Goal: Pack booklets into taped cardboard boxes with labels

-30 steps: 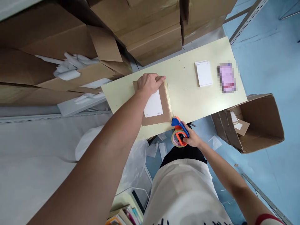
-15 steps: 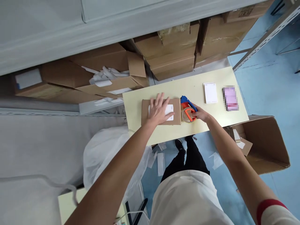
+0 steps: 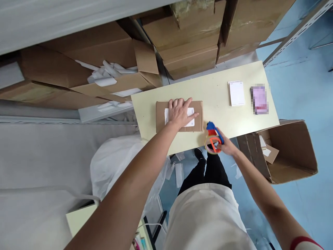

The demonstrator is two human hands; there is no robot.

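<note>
Under my left hand (image 3: 180, 114) lies a closed brown cardboard box (image 3: 161, 116) with a white label (image 3: 191, 121) on top. That hand rests flat on the box, fingers stretched, covering the middle of the label. My right hand (image 3: 227, 144) grips a tape dispenser (image 3: 213, 138), blue and red-orange with a tape roll in it. The dispenser is at the table's near edge, right of the box and apart from it.
On the pale table (image 3: 179, 92), a stack of white cards or labels (image 3: 236, 93) lies near a blurred pinkish item (image 3: 259, 99). An open carton (image 3: 291, 152) stands at the right. Cartons (image 3: 192, 45) line the back shelf. A white plastic bag (image 3: 111, 163) hangs at left.
My right hand has pulled the tape dispenser away from the box's right end, toward me and slightly right. My left hand stays on the box. The view has shifted a little.
</note>
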